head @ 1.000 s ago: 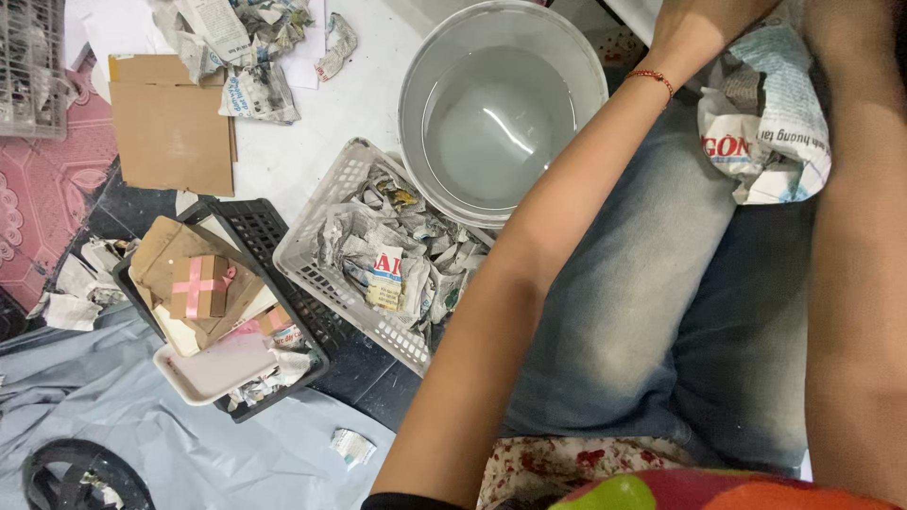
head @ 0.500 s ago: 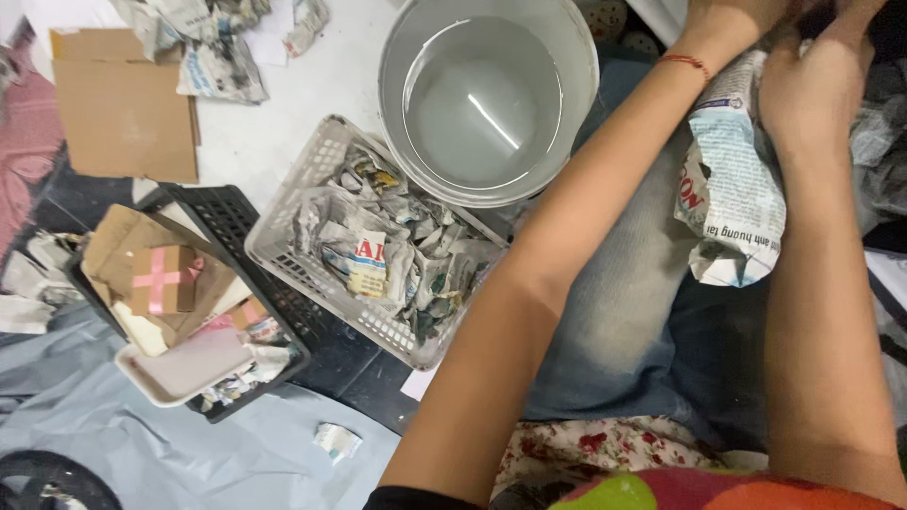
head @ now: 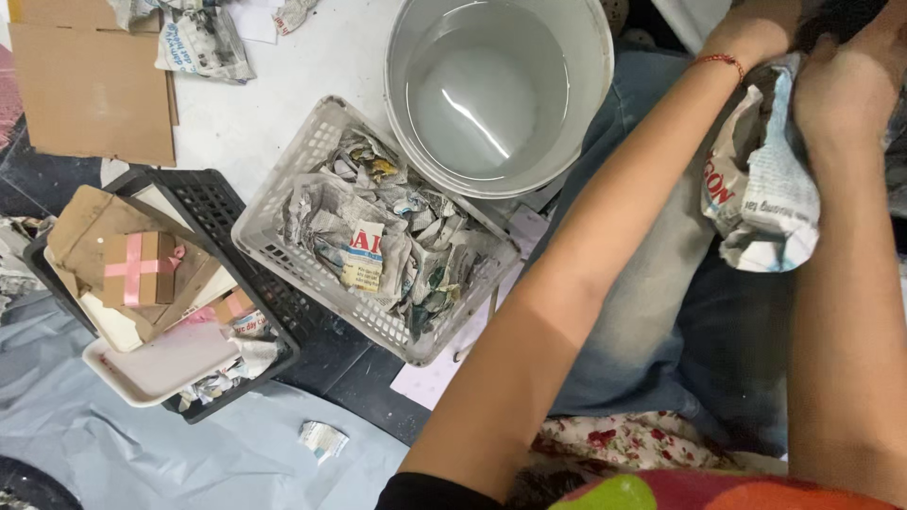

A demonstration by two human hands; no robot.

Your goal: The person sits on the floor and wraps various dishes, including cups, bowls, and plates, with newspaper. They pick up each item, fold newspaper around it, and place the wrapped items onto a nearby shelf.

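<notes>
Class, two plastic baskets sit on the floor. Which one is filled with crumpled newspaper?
The white basket beside the bucket of water; the black basket instead holds cardboard, a ribboned box and a white tray.

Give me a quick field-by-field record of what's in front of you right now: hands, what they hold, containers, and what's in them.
left hand: on the crumpled newspaper, at its top
right hand: gripping the same newspaper
newspaper position: over the lap, on jeans
bucket: white, holds clear water
white basket: full of torn newspaper pieces
black basket: holds a small brown box with pink ribbon and a white tray
</notes>
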